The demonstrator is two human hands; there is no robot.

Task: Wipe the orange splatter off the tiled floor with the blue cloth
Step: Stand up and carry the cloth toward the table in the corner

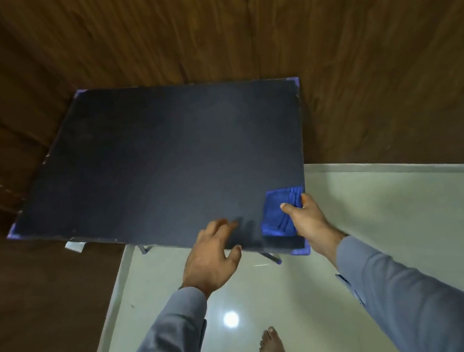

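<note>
Right hand (306, 218): pinches folded blue cloth (280, 213), long axis running away from the person.
Left hand (214, 256): fingers spread, loose, over dark table (160, 163) edge.

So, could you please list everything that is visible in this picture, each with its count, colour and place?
folded blue cloth: one, blue, on the near right corner of the table, gripped by the right hand
dark rectangular table top: one, near black with purple corners, in the middle, against the wooden walls
wood-panelled walls: brown, behind and left of the table
glossy tiled floor: pale cream, below and right; no orange splatter in view
left hand: one, fingers spread over the table's near edge
right hand: one, holding the cloth
grey sleeves: two, on the arms
bare foot: on the floor, bottom centre
</note>
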